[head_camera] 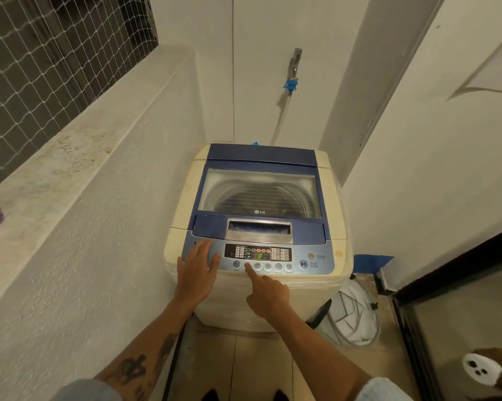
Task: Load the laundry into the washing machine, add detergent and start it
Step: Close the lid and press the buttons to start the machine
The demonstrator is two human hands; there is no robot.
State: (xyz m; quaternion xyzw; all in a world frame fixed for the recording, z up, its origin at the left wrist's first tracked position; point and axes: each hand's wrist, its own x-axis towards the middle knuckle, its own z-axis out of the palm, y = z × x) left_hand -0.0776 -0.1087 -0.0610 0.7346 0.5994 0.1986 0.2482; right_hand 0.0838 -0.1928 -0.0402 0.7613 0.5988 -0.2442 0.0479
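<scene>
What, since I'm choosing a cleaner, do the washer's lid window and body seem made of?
Lid window: clear glass or plastic, glossy; the drum shows through it with pale glare. Body: smooth cream plastic or painted metal, yellowed; the look leaves it open.

White plaster walls (272,68), netted window (41,53) upper L, rough ledge (70,157) below, beige tile floor (258,363), tap (296,60) on back wall

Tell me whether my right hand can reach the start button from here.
Probably yes. The right hand points at the control panel, and the start button sits further right on that panel with nothing covering it.
</scene>
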